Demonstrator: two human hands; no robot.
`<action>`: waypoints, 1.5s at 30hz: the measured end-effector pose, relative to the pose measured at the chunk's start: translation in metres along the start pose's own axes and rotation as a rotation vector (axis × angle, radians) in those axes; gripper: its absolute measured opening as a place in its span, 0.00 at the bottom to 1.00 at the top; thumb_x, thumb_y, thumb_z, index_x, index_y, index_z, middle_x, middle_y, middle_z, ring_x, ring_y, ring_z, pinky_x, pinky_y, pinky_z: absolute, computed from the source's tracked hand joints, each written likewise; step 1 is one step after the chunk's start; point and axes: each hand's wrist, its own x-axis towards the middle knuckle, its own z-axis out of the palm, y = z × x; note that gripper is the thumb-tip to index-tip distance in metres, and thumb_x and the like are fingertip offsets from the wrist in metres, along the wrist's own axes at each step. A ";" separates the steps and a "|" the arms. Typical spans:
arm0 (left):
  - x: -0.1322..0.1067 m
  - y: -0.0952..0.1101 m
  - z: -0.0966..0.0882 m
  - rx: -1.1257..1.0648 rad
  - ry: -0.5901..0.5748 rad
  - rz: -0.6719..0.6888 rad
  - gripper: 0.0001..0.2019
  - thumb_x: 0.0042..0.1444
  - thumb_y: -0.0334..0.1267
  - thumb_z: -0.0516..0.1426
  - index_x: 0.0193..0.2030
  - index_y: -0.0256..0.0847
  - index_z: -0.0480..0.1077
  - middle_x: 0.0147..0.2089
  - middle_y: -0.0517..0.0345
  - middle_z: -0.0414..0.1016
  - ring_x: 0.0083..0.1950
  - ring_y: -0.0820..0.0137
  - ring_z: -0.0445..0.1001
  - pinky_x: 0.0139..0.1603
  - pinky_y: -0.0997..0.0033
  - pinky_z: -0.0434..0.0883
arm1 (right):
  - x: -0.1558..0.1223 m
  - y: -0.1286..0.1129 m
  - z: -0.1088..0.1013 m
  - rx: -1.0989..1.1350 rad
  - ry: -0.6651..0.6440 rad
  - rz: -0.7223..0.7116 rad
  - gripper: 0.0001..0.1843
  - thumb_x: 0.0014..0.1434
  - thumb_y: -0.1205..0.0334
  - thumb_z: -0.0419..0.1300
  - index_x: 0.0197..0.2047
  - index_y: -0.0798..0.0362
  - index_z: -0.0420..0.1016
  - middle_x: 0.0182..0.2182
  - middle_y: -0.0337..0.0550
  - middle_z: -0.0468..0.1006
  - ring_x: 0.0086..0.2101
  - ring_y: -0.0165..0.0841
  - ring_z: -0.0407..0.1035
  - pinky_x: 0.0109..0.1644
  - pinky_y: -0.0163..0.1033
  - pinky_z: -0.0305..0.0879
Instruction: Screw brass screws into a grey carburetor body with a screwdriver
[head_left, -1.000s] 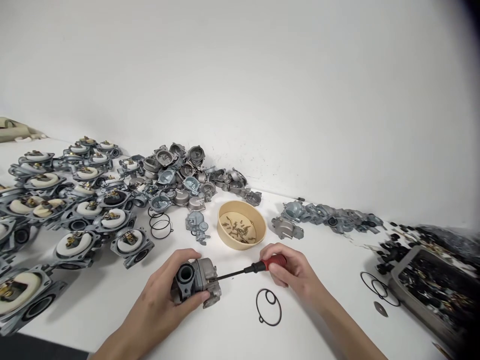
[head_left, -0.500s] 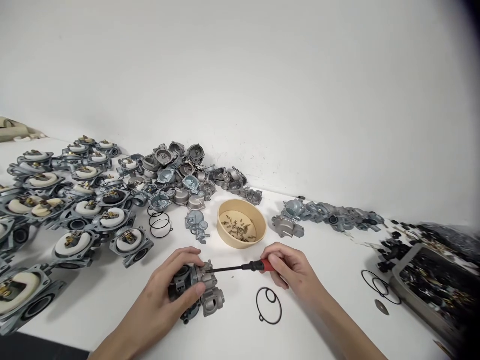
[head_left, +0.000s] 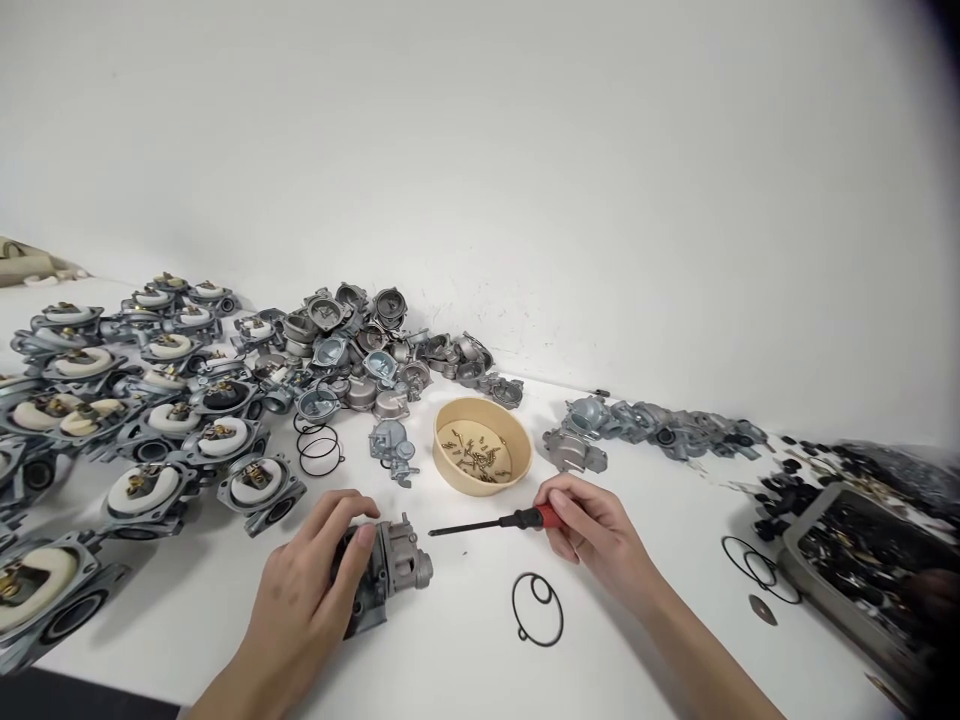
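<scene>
My left hand point(head_left: 311, 580) is closed around a grey metal carburetor body point(head_left: 394, 570) that rests on the white table near the front edge. My right hand point(head_left: 589, 530) grips a red-handled screwdriver point(head_left: 499, 522); its black shaft points left and its tip hangs a little to the right of the carburetor, not touching it. A tan bowl point(head_left: 519, 445) holding small brass screws stands just behind the screwdriver. A black rubber gasket point(head_left: 538, 607) with two joined rings lies on the table below my right hand.
Several carburetor bodies with white floats point(head_left: 142, 440) crowd the left. A pile of metal bowls point(head_left: 360, 350) sits at the back, more castings point(head_left: 652, 425) to the right. A grey tray of black parts point(head_left: 862, 560) stands at far right, with black O-rings point(head_left: 757, 570) beside it.
The screwdriver tip has pulled back to the right, off the carburetor. My left hand has turned the carburetor and shifted it slightly left.
</scene>
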 end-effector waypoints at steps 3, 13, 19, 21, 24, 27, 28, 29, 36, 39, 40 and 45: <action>0.001 -0.002 -0.002 -0.095 -0.070 0.019 0.17 0.75 0.51 0.44 0.53 0.53 0.72 0.57 0.56 0.77 0.49 0.59 0.80 0.47 0.64 0.72 | 0.001 -0.001 0.001 -0.016 0.017 0.025 0.22 0.69 0.41 0.64 0.39 0.54 0.78 0.21 0.34 0.66 0.18 0.25 0.59 0.23 0.34 0.48; 0.001 -0.002 0.002 -0.170 -0.259 0.109 0.31 0.52 0.34 0.65 0.63 0.59 0.71 0.65 0.58 0.75 0.59 0.53 0.80 0.58 0.59 0.75 | 0.001 -0.007 0.001 0.191 0.099 -0.002 0.13 0.64 0.52 0.72 0.38 0.52 0.79 0.21 0.33 0.67 0.19 0.24 0.58 0.23 0.32 0.52; 0.009 0.005 -0.003 -0.402 -0.115 -0.244 0.29 0.47 0.45 0.71 0.59 0.49 0.78 0.51 0.52 0.85 0.46 0.54 0.84 0.49 0.61 0.81 | -0.007 -0.020 0.003 0.295 0.017 -0.106 0.11 0.58 0.60 0.76 0.38 0.51 0.79 0.41 0.42 0.75 0.22 0.23 0.67 0.28 0.37 0.65; 0.011 0.008 -0.006 -0.391 -0.091 -0.380 0.28 0.50 0.54 0.69 0.57 0.48 0.78 0.37 0.57 0.83 0.27 0.64 0.79 0.28 0.68 0.77 | -0.009 -0.020 0.004 0.266 -0.075 -0.139 0.08 0.60 0.61 0.75 0.37 0.50 0.80 0.40 0.42 0.74 0.23 0.25 0.69 0.30 0.37 0.68; 0.013 0.010 -0.009 -0.410 -0.130 -0.498 0.27 0.55 0.64 0.63 0.54 0.48 0.74 0.19 0.74 0.61 0.12 0.73 0.57 0.14 0.76 0.59 | -0.010 -0.015 0.008 0.178 -0.185 -0.154 0.05 0.63 0.63 0.73 0.38 0.50 0.81 0.42 0.43 0.74 0.28 0.28 0.74 0.34 0.38 0.75; 0.013 0.010 -0.008 -0.480 -0.135 -0.485 0.26 0.56 0.66 0.61 0.51 0.49 0.71 0.19 0.76 0.55 0.15 0.71 0.59 0.15 0.74 0.65 | -0.009 -0.009 0.015 0.153 -0.217 -0.135 0.03 0.64 0.65 0.72 0.39 0.50 0.82 0.43 0.44 0.73 0.32 0.30 0.75 0.39 0.40 0.78; 0.013 0.010 -0.007 -0.491 -0.136 -0.483 0.26 0.56 0.67 0.60 0.51 0.50 0.70 0.20 0.75 0.57 0.16 0.70 0.61 0.16 0.73 0.68 | -0.008 -0.007 0.017 0.153 -0.210 -0.127 0.04 0.64 0.65 0.72 0.39 0.50 0.82 0.44 0.44 0.73 0.32 0.30 0.75 0.41 0.40 0.79; 0.013 0.010 -0.006 -0.496 -0.142 -0.484 0.26 0.57 0.67 0.60 0.51 0.50 0.69 0.20 0.74 0.58 0.17 0.69 0.62 0.16 0.72 0.70 | -0.008 -0.006 0.019 0.152 -0.199 -0.120 0.04 0.64 0.65 0.72 0.39 0.50 0.82 0.44 0.44 0.73 0.33 0.30 0.76 0.42 0.41 0.79; 0.013 0.011 -0.009 -0.471 -0.188 -0.491 0.24 0.61 0.66 0.57 0.51 0.50 0.68 0.19 0.74 0.58 0.18 0.66 0.68 0.22 0.68 0.73 | -0.008 -0.004 0.024 0.117 -0.147 -0.102 0.05 0.62 0.63 0.73 0.37 0.51 0.82 0.43 0.44 0.75 0.33 0.33 0.78 0.41 0.40 0.79; 0.013 0.012 -0.009 -0.466 -0.196 -0.488 0.24 0.62 0.66 0.56 0.52 0.50 0.68 0.19 0.74 0.59 0.18 0.65 0.70 0.24 0.67 0.73 | -0.008 -0.005 0.028 0.109 -0.099 -0.080 0.07 0.60 0.61 0.75 0.35 0.51 0.82 0.42 0.44 0.76 0.33 0.34 0.78 0.39 0.39 0.78; 0.013 0.012 -0.009 -0.464 -0.197 -0.484 0.24 0.62 0.65 0.56 0.52 0.50 0.68 0.20 0.74 0.59 0.18 0.65 0.70 0.24 0.67 0.73 | -0.009 -0.005 0.029 0.106 -0.089 -0.070 0.07 0.60 0.61 0.75 0.35 0.52 0.82 0.41 0.45 0.77 0.33 0.34 0.78 0.38 0.39 0.78; 0.012 0.011 -0.008 -0.441 -0.191 -0.474 0.23 0.62 0.64 0.56 0.53 0.50 0.68 0.22 0.74 0.60 0.17 0.67 0.70 0.23 0.67 0.73 | -0.008 -0.004 0.030 0.086 -0.092 -0.067 0.10 0.57 0.59 0.77 0.33 0.52 0.81 0.41 0.47 0.78 0.32 0.34 0.77 0.38 0.41 0.79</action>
